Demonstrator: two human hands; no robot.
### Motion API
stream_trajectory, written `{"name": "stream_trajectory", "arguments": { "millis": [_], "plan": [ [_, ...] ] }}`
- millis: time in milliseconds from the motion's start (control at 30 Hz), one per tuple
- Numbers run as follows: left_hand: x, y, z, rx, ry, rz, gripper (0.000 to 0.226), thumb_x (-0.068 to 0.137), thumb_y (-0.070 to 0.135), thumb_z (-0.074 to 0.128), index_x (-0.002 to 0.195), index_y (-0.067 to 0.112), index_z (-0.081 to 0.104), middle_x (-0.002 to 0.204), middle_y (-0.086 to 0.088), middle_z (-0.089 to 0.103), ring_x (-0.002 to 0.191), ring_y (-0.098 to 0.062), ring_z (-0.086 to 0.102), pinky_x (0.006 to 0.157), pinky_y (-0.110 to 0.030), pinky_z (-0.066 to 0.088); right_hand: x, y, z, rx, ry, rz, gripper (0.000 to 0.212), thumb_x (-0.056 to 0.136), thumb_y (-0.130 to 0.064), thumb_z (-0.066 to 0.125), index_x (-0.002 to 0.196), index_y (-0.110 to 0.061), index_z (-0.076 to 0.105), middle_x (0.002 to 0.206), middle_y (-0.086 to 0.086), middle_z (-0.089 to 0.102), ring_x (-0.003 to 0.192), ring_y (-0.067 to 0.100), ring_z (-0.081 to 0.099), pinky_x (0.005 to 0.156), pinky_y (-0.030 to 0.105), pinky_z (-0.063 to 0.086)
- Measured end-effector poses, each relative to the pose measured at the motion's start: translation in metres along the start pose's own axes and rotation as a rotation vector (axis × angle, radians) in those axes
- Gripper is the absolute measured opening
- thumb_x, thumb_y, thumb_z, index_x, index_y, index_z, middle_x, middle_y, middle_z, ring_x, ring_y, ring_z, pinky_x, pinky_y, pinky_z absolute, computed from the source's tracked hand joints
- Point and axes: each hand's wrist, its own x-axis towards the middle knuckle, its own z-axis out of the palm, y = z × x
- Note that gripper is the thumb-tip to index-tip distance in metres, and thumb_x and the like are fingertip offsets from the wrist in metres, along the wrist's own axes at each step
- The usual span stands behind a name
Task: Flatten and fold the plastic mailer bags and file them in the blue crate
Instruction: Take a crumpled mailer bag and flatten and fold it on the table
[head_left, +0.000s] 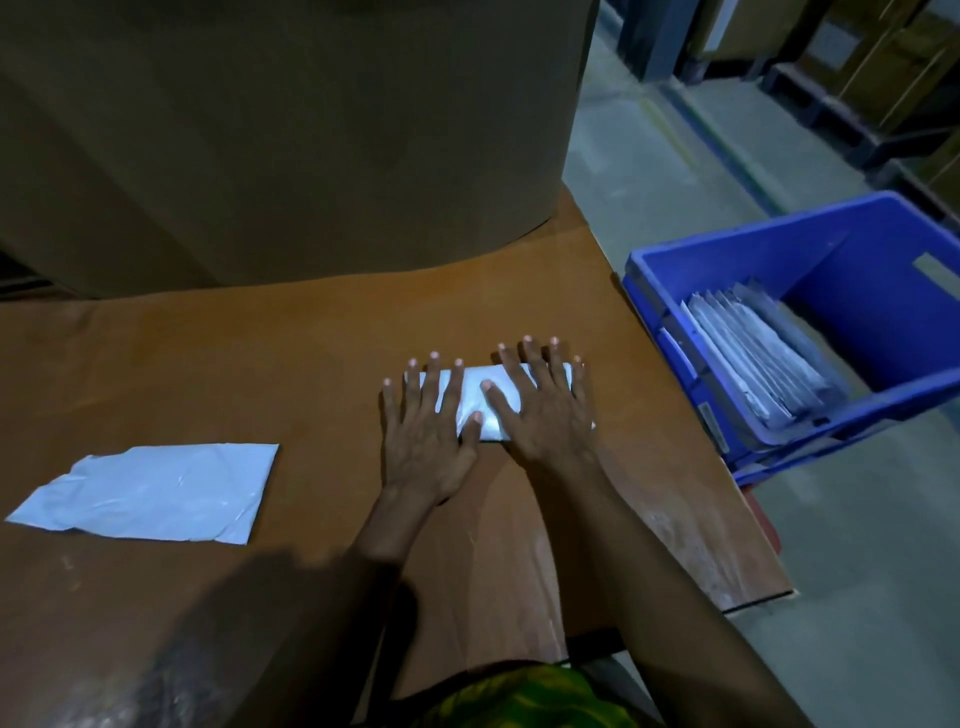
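A folded white mailer bag (480, 397) lies on the brown table (260, 364), right of centre. My left hand (428, 436) and my right hand (543, 410) both press flat on it with fingers spread and straight. A second white mailer bag (150, 491), wrinkled and unfolded, lies flat at the table's left. The blue crate (769, 244) stands on the floor to the right of the table. Several folded mailer bags (748, 353) stand filed on edge against its near-left wall.
A large brown cardboard box (280, 130) fills the back of the table. The table's right edge runs close to the crate. Grey concrete floor (857, 571) lies to the right. Dark shelving with boxes (857, 67) stands at the far right.
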Motion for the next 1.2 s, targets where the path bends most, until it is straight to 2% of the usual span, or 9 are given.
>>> {"name": "stream_trajectory", "arguments": {
  "millis": [100,267,467,700,833,933,1000,1100,1200],
  "plan": [
    [0.001,0.008,0.004,0.000,-0.004,0.069,0.065,0.107,0.051,0.028,0.166,0.026,0.014,0.173,-0.009,0.009,0.160,-0.032,0.004,0.126,-0.059,0.006,0.019,0.005,0.001,-0.010,-0.062,-0.006,0.067,0.103,-0.068,0.029,0.163,-0.039,0.025,0.173,-0.003,0.017,0.160,0.027,0.006,0.126,0.057,0.013],
    [0.003,-0.014,0.005,-0.031,-0.014,0.076,0.058,0.110,0.051,0.021,0.165,0.037,0.009,0.174,0.003,0.001,0.160,-0.025,-0.002,0.126,-0.060,0.004,-0.015,-0.001,0.010,0.013,0.094,-0.018,0.059,0.107,-0.058,0.036,0.160,-0.032,0.036,0.170,0.002,0.025,0.160,0.029,0.009,0.129,0.052,0.003],
    [-0.007,-0.008,0.005,-0.094,-0.027,0.062,0.055,0.110,0.048,0.021,0.164,0.040,0.010,0.174,0.004,0.002,0.160,-0.025,-0.005,0.126,-0.060,0.004,0.013,0.004,0.004,0.004,-0.006,0.046,0.062,0.104,-0.069,0.023,0.160,-0.043,0.031,0.171,-0.004,0.024,0.160,0.026,0.011,0.125,0.055,0.017],
    [0.000,-0.029,-0.006,-0.135,-0.060,0.010,0.049,0.111,0.050,0.012,0.160,0.054,0.007,0.173,0.014,-0.003,0.160,-0.019,-0.008,0.126,-0.055,-0.006,-0.006,-0.001,0.003,-0.033,0.051,0.013,0.059,0.107,-0.062,0.029,0.160,-0.035,0.036,0.171,0.001,0.025,0.160,0.027,0.010,0.127,0.058,0.007],
    [-0.001,-0.030,-0.015,-0.309,0.080,-0.196,0.051,0.111,0.049,0.015,0.160,0.041,0.029,0.170,0.009,0.021,0.159,-0.014,0.004,0.128,-0.046,0.003,0.008,-0.032,-0.012,0.012,0.005,-0.041,0.061,0.106,-0.066,0.022,0.158,-0.038,0.038,0.170,-0.001,0.027,0.160,0.028,0.009,0.125,0.061,0.002],
    [-0.006,-0.025,-0.018,-0.559,0.204,-0.374,0.051,0.109,0.046,0.023,0.146,0.028,0.054,0.156,0.005,0.049,0.155,-0.013,0.024,0.124,-0.042,0.016,0.011,-0.068,-0.005,0.077,-0.094,-0.119,0.057,0.103,-0.071,0.026,0.154,-0.050,0.038,0.170,-0.006,0.027,0.160,0.027,0.010,0.124,0.064,0.001],
    [-0.010,-0.026,-0.017,-0.650,0.258,-0.459,0.054,0.108,0.049,0.024,0.136,0.025,0.064,0.146,0.004,0.059,0.149,-0.016,0.035,0.122,-0.047,0.025,0.006,-0.078,0.008,0.063,-0.089,-0.113,0.055,0.100,-0.075,0.031,0.151,-0.056,0.041,0.167,-0.008,0.033,0.159,0.028,0.016,0.123,0.066,0.004],
    [-0.015,-0.033,-0.015,-0.661,0.315,-0.484,0.055,0.107,0.050,0.027,0.127,0.022,0.069,0.136,0.001,0.065,0.142,-0.021,0.043,0.116,-0.054,0.032,0.000,-0.078,0.021,0.010,-0.016,-0.114,0.055,0.099,-0.076,0.032,0.150,-0.057,0.041,0.161,-0.008,0.043,0.156,0.030,0.023,0.121,0.067,0.011],
    [-0.012,-0.037,-0.016,-0.609,0.304,-0.446,0.047,0.108,0.044,0.030,0.125,0.023,0.069,0.136,0.002,0.065,0.145,-0.018,0.039,0.118,-0.046,0.028,0.000,-0.076,0.022,0.001,-0.002,-0.134,0.057,0.100,-0.075,0.030,0.152,-0.055,0.039,0.163,-0.008,0.040,0.158,0.033,0.018,0.121,0.068,0.010]
  ]
}}
